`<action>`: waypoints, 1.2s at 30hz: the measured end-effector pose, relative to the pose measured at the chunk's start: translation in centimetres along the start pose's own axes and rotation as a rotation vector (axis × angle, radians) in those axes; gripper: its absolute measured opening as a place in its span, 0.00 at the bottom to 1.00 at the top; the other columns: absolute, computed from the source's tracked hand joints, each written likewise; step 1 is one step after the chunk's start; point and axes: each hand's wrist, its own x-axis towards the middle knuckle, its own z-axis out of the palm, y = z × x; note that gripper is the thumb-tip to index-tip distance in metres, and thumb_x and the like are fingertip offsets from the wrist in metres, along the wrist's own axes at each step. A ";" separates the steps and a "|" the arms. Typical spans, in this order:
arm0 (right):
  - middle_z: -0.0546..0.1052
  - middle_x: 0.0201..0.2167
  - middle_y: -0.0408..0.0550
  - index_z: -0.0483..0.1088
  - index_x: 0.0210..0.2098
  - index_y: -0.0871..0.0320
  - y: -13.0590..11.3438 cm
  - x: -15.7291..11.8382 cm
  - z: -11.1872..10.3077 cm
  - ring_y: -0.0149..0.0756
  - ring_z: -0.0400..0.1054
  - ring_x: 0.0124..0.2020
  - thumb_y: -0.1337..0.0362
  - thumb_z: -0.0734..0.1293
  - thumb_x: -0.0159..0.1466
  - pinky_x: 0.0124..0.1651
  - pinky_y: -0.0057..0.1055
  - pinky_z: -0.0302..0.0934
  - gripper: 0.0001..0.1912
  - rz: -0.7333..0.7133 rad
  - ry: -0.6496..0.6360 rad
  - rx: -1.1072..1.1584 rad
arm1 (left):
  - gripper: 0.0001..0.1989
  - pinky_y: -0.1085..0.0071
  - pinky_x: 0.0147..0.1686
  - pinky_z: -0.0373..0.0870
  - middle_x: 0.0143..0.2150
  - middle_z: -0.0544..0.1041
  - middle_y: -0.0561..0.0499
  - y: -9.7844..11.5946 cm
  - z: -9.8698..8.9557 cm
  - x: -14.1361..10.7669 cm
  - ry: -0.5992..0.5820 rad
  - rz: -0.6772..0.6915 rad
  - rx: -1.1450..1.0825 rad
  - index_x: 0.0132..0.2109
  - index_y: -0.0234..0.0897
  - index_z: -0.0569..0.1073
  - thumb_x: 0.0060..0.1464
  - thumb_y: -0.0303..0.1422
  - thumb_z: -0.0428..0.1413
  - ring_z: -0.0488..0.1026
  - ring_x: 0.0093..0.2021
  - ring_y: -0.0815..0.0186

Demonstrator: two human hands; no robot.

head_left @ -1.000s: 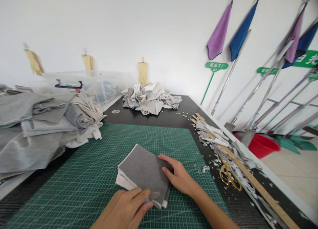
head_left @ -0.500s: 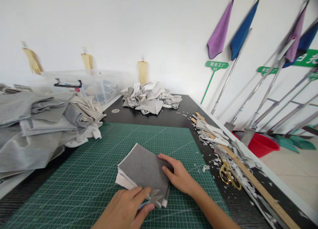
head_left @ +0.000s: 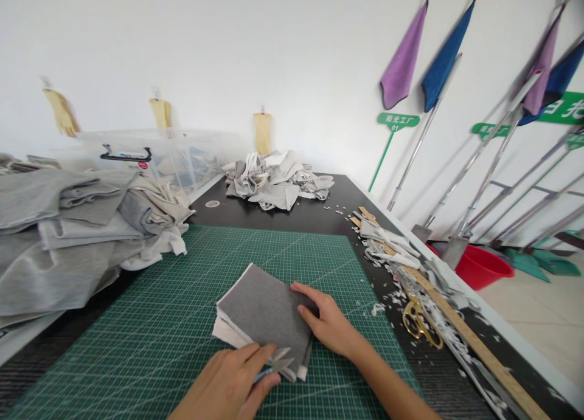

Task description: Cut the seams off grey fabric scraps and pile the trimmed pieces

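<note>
A stack of grey fabric pieces (head_left: 264, 304), with pale layers showing under its left edge, lies on the green cutting mat (head_left: 159, 323). My left hand (head_left: 230, 377) is closed around small thread snips (head_left: 279, 364), whose two blades stand apart at the near edge of the stack. Most of the snips' handle is hidden in that hand. On the right side of the stack rests my right hand (head_left: 326, 320), its thumb and fingers spread over the top cloth.
Heaped grey cloth (head_left: 82, 219) covers the left side, before a clear plastic box (head_left: 168, 165). More scraps (head_left: 278, 180) lie at the back. Along the right edge are gold-handled scissors (head_left: 422, 326), a wooden ruler (head_left: 474, 341) and fabric trimmings. A red bucket (head_left: 483, 265) stands beyond.
The blades of the snips have shifted slightly and now show more sharply, spread apart. My right hand and the fabric stack stay where they were.
</note>
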 end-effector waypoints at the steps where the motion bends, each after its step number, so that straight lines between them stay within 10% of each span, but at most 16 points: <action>1: 0.69 0.60 0.44 0.64 0.60 0.50 0.0 0.0 0.0 0.39 0.62 0.62 0.65 0.62 0.65 0.66 0.45 0.52 0.23 0.001 0.000 -0.001 | 0.15 0.66 0.33 0.77 0.43 0.80 0.51 -0.2 0.1 -0.1 -0.001 0.003 0.004 0.55 0.43 0.70 0.65 0.38 0.47 0.79 0.36 0.59; 36: 0.69 0.60 0.46 0.64 0.60 0.51 -0.1 -0.1 0.0 0.41 0.62 0.62 0.64 0.62 0.65 0.66 0.46 0.53 0.23 -0.003 -0.001 -0.003 | 0.14 0.66 0.36 0.77 0.44 0.80 0.51 -2.0 -0.5 -1.3 -0.017 -0.033 0.021 0.54 0.44 0.70 0.67 0.35 0.45 0.79 0.39 0.60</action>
